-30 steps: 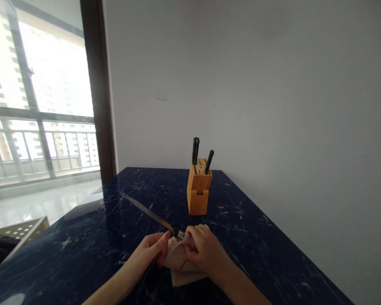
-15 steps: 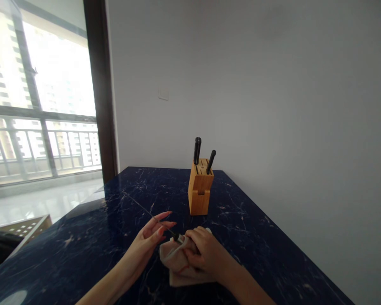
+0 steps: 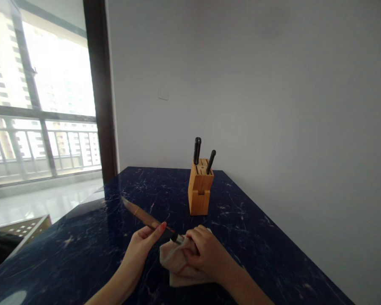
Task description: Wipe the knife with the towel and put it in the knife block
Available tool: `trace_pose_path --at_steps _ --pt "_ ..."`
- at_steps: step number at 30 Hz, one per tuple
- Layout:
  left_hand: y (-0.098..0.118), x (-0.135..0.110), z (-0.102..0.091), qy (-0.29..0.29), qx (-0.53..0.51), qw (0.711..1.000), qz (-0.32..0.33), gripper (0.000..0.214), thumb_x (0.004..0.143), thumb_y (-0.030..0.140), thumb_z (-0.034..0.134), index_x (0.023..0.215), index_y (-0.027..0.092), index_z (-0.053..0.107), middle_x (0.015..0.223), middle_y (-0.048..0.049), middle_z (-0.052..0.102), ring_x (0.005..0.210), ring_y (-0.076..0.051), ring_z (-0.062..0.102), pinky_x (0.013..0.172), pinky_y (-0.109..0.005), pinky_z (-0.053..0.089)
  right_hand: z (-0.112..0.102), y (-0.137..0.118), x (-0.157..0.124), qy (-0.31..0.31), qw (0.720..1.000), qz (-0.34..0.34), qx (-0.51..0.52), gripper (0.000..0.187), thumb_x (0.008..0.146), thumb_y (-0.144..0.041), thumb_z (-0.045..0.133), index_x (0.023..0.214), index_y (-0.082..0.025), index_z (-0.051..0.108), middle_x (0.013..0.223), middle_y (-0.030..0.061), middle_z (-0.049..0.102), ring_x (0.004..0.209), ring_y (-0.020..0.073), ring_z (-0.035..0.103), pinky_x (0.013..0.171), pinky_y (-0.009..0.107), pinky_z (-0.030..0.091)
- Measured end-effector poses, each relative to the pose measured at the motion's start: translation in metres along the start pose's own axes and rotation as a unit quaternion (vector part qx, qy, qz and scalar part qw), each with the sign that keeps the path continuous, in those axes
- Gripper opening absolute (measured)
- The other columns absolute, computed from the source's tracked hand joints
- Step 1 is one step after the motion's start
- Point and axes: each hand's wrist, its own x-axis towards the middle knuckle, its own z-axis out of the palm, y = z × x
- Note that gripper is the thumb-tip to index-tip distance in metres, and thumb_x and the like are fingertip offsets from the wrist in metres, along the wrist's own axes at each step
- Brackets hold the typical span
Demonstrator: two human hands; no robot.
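Knife handle (image 3: 178,239) mostly hidden by cloth (image 3: 177,259) & R hand (image 3: 206,250).

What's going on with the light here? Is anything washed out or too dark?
In the head view, the window is overexposed, bleaching the buildings outside; in the head view, the glossy table shows pale reflections at left; in that same view, the cloth looks dim, though the knife is readable.

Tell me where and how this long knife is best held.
I'd probably grip the knife by its handle, from the right: the blade points away leftward, and the right hand holds that end with the cloth. The left hand pinching the blade looks riskier.
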Motion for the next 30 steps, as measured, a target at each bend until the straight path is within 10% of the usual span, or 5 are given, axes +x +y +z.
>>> trace_pose_path --at_steps 12,30 --pt "-0.004 -0.009 0.008 0.11 -0.054 0.987 -0.102 0.031 0.057 0.039 0.075 0.063 0.01 0.067 0.059 -0.0033 0.066 0.054 -0.012 0.054 0.051 -0.02 0.037 -0.005 -0.007 0.002 0.035 0.999 0.026 -0.009 0.01 0.078 -0.013 0.052 0.086 -0.018 0.053 0.085 0.0024 0.055 0.084 0.0175 0.047 0.075 0.029 0.037" --pt "-0.006 -0.02 0.025 0.046 -0.063 0.993 -0.083 0.035 0.055 0.041 0.075 0.073 0.011 0.071 0.067 -0.0072 0.071 0.068 -0.024 0.065 0.067 -0.03 0.048 0.007 -0.014 0.002 0.077 0.996 0.041 0.033 0.006 0.084 -0.015 0.047 0.085 -0.018 0.052 0.083 0.0028 0.055 0.081 0.0174 0.048 0.072 0.03 0.036"
